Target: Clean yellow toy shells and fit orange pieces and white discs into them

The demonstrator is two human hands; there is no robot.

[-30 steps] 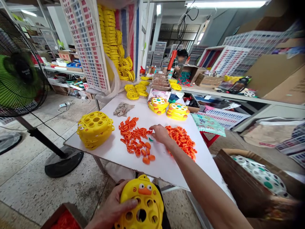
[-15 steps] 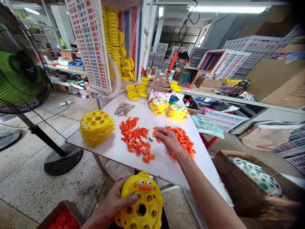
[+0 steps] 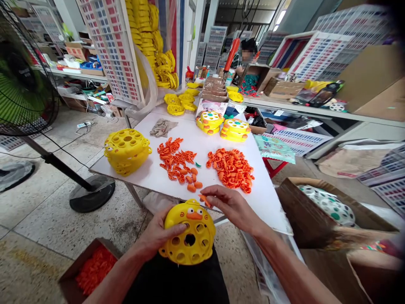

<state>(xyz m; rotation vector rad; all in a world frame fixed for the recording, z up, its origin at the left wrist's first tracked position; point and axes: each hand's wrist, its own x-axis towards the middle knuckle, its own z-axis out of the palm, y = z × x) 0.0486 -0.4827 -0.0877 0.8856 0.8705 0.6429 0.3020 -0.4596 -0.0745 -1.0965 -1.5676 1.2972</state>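
Left hand grips a yellow plastic duck-faced disc with round holes — right hand fingers pinch a small orange plastic piece beside it.

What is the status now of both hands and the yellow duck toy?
Left hand grips yellow duck shell over the lap. Right hand pinches small orange piece beside the duck's head. Nothing between them.

No text, label or number is sharp enough to read.
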